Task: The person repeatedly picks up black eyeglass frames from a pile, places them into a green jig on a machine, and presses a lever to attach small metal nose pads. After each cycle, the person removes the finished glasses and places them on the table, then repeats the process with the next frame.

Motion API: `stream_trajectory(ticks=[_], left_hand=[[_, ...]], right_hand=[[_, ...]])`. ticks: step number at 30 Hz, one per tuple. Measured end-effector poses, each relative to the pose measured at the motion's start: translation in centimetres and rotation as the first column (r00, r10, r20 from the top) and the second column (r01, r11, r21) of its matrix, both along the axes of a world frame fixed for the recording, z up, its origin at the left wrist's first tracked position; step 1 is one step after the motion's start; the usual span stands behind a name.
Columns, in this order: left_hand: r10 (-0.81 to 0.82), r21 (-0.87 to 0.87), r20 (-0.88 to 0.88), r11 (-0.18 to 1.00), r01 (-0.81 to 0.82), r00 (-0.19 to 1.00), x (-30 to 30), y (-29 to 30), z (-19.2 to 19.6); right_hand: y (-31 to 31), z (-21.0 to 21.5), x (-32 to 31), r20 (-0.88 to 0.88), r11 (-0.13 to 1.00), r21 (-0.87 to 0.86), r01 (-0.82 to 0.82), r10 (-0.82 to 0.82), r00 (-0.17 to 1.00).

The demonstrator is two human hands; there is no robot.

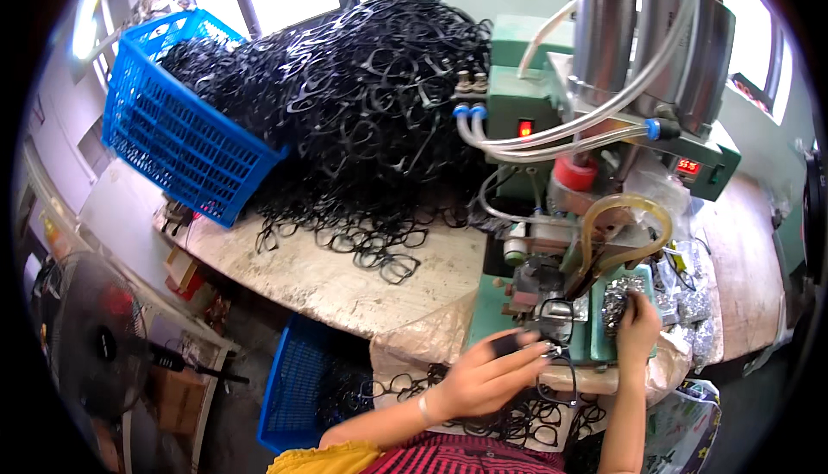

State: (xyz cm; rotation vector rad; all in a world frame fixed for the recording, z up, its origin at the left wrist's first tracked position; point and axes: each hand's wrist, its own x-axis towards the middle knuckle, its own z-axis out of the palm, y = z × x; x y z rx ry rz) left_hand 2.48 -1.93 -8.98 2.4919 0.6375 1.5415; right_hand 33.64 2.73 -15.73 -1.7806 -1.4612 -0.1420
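Note:
My left hand (485,376), with a dark band around a finger, pinches a black eyeglass frame (573,386) in front of the machine's work head (540,282). One rim of the frame reaches up by the work head, and the other hangs below my fingertips. To the right, my right hand (639,329) has its fingertips down in a green tray (597,336) of small shiny metal parts (616,298). The fingers are bent together there; whether a part is between them is hidden.
A large heap of black eyeglass frames (371,103) covers the back of the table, spilling from a tipped blue basket (185,129). The green machine (517,99) carries metal cylinders and hoses. More frames lie near my lap, beside another blue basket (280,388). A fan (103,345) stands left.

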Motion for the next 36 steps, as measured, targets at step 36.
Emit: stream_trajectory(ticks=[36], left_hand=[[0.434, -0.824, 0.565, 0.324, 0.464, 0.702, -7.0, 8.9, -5.9]], right_hand=[[0.3, 7.1, -9.7, -0.556, 0.903, 0.292, -0.314, 0.427, 0.713]])
